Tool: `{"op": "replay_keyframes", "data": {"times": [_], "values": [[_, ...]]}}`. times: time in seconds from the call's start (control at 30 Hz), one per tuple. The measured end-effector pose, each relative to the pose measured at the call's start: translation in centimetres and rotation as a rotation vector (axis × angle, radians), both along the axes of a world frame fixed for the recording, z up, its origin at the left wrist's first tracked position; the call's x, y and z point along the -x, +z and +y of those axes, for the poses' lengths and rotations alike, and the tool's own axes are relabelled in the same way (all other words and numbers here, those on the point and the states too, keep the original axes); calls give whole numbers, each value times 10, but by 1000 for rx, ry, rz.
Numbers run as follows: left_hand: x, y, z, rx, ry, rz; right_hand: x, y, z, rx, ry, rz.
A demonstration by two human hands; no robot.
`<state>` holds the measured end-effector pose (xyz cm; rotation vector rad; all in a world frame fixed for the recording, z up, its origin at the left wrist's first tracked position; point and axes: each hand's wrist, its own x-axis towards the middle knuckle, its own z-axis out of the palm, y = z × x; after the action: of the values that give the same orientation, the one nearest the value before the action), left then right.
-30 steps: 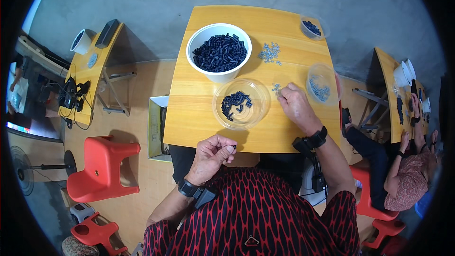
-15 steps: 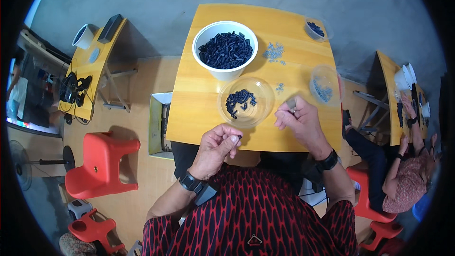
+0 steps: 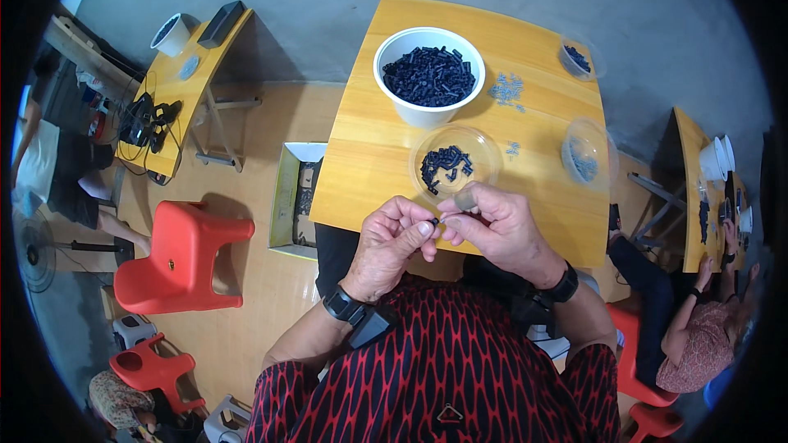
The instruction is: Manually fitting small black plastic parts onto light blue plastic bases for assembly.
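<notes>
My left hand [image 3: 384, 248] pinches a small black plastic piece [image 3: 434, 221] between thumb and forefinger at the table's near edge. Right beside it, the fingertips of my right hand [image 3: 510, 236] are pressed together against the piece; what they hold is too small to make out. A greyish cover [image 3: 465, 199] wraps one right finger. Just beyond the hands, a shallow clear bowl [image 3: 491, 156] holds several similar black pieces [image 3: 444, 162]. Farther back stands a white bucket [image 3: 392, 100] full of black pieces [image 3: 431, 75]. Small silvery parts [image 3: 508, 90] lie in loose piles on the tabletop.
On the table's right are a clear tub [image 3: 581, 162] of silvery parts and a small tub [image 3: 578, 61] of black pieces. A red chair [image 3: 187, 262] and an open box [image 3: 283, 201] stand left. Another person [image 3: 698, 344] sits at a table on the right.
My right hand has moved left and toward me, meeting my left hand at the black piece. The view has shifted slightly, and a person has come into sight at the far left.
</notes>
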<state>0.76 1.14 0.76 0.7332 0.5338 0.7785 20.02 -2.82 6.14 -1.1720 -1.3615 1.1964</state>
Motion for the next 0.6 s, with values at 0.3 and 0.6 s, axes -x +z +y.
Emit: {"op": "replay_keyframes", "data": {"times": [0.3, 0.6], "values": [[1, 1, -1, -126, 37, 92, -4, 12, 7, -344, 103, -460], [-3, 1, -5, -165, 70, 49, -2, -1, -1, 70, 5, -6]]}}
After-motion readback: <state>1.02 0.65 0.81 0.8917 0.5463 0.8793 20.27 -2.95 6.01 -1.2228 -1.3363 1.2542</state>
